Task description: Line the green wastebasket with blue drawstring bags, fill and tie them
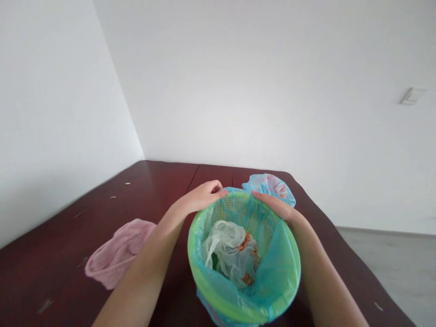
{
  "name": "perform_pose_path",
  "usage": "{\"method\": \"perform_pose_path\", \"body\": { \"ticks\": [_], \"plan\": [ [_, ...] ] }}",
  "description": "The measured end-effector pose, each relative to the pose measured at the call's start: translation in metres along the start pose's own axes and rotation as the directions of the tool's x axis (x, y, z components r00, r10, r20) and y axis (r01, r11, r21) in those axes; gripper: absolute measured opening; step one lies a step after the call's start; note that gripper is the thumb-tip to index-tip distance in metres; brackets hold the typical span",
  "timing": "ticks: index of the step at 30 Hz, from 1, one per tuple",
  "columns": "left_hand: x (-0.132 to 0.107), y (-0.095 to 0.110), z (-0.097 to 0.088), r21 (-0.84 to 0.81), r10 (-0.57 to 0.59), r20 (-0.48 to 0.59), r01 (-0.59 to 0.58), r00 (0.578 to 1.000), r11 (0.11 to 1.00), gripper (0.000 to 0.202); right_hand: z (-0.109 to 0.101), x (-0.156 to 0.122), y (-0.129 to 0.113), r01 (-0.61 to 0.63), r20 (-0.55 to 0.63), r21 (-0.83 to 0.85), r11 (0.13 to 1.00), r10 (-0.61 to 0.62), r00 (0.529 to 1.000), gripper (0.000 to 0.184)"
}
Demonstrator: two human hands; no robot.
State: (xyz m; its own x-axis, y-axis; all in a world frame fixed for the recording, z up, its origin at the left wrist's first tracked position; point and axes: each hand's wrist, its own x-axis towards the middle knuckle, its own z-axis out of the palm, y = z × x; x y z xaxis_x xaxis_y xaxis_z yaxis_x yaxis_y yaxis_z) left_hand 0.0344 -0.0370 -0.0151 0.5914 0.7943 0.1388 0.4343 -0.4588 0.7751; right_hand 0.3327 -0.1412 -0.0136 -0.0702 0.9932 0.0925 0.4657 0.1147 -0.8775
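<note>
A light green plastic basket (192,247) stands near me, lined with a thin blue plastic bag (277,259) folded over its rim. At the far left of the rim, my left hand (207,195) is closed, its thumb pressing the bag's edge and its fingers curled behind. My right hand (274,205) grips the bag and rim at the far right, thumb on top and the other fingers hidden outside the basket. Inside the basket lies a crumpled white plastic bag (231,250) with orange-brown print.
On the dark red table (160,181), a crumpled pink cloth (119,252) lies left of the basket. Another blue plastic bag (270,187) bulges behind my right hand. Small white scraps (127,183) dot the left side. White walls (238,91) border the table behind and left.
</note>
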Motion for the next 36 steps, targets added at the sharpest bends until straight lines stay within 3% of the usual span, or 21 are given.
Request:
{"method": "perform_pose_path", "body": {
  "ticks": [3,6,11,14,19,22,25,30,32,36],
  "plan": [
    [0.004,0.001,0.007,-0.053,0.066,-0.072,-0.070,0.995,0.996,0.039,0.000,0.012,0.013,-0.105,0.138,0.160,0.981,0.083,0.987,0.044],
    [0.005,0.004,0.012,-0.071,0.076,-0.108,-0.084,0.991,0.994,0.032,-0.001,0.019,0.023,-0.100,0.105,0.181,0.978,0.082,0.991,0.039],
    [0.004,0.007,0.015,-0.084,0.103,-0.133,-0.115,0.986,0.990,0.026,-0.004,0.024,0.029,0.001,0.072,0.112,0.994,-0.009,0.997,0.047],
    [0.005,0.009,0.015,-0.084,0.132,-0.151,-0.145,0.980,0.986,0.024,-0.004,0.025,0.027,0.091,0.013,0.084,0.992,-0.093,0.996,0.046],
    [0.001,0.019,0.009,-0.001,0.153,-0.179,-0.155,0.972,0.988,0.023,0.003,0.018,0.017,0.205,-0.194,-0.127,0.970,-0.227,0.954,0.024],
    [-0.006,0.024,-0.002,0.084,0.125,-0.169,-0.112,0.978,0.990,0.025,0.006,0.011,0.011,0.195,-0.273,-0.237,0.952,-0.258,0.927,0.014],
    [-0.020,0.026,-0.016,0.225,0.024,-0.132,0.006,0.991,0.974,0.030,0.006,0.004,0.006,0.154,-0.313,-0.367,0.917,-0.278,0.908,0.013],
    [-0.042,0.032,-0.036,0.502,-0.199,-0.176,0.262,0.964,0.824,0.035,0.001,-0.004,-0.003,0.091,-0.403,-0.501,0.861,-0.325,0.855,0.012],
    [-0.045,0.034,-0.041,0.498,-0.199,-0.223,0.287,0.954,0.818,0.036,-0.002,-0.007,-0.008,0.049,-0.426,-0.519,0.853,-0.308,0.850,0.008],
    [-0.044,0.030,-0.052,0.303,-0.101,-0.316,0.201,0.943,0.932,0.045,-0.015,-0.017,-0.014,-0.073,-0.492,-0.484,0.872,-0.202,0.847,0.013]
  ]
}}
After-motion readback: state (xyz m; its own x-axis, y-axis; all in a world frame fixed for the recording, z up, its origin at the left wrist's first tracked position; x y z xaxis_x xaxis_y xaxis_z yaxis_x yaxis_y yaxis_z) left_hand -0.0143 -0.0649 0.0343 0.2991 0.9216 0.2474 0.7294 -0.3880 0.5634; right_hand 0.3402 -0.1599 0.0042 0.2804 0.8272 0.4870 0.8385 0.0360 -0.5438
